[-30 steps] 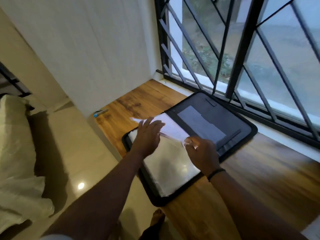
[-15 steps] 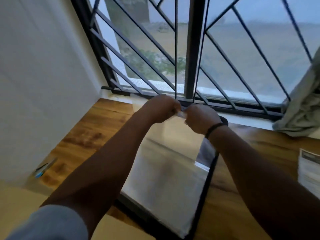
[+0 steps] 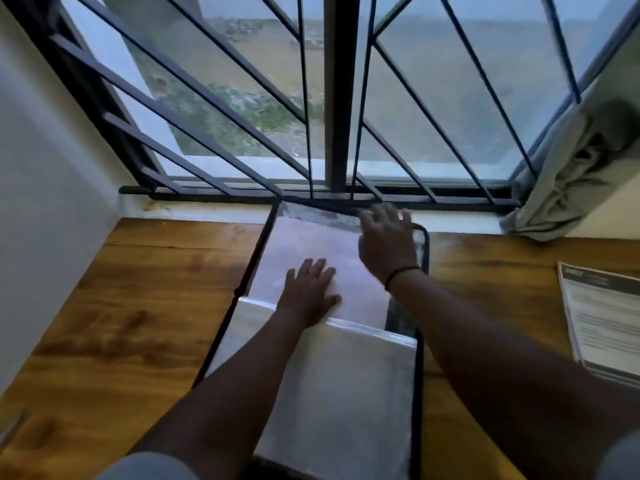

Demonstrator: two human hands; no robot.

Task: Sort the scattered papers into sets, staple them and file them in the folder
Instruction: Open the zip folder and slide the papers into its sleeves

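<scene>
A black folder (image 3: 421, 358) lies open on the wooden table (image 3: 138, 306), its far end against the window sill. A clear plastic sleeve (image 3: 346, 393) covers its near half. A white set of papers (image 3: 304, 244) lies on the far half, its lower edge under the sleeve's top. My left hand (image 3: 308, 292) presses flat on the papers with fingers spread. My right hand (image 3: 388, 240) lies with straight fingers over the papers' far right corner and the folder's edge; it holds nothing.
A printed document (image 3: 602, 323) lies on the table at the right edge. A bunched grey curtain (image 3: 568, 178) hangs at the right of the barred window (image 3: 336, 98). A white wall (image 3: 45, 202) bounds the left. A small blurred object (image 3: 10, 429) lies at the near left corner.
Both hands earlier pinched the papers together at the far end. Now they have let go and lie flat on the papers, which rest down in the folder. The view has turned toward the window.
</scene>
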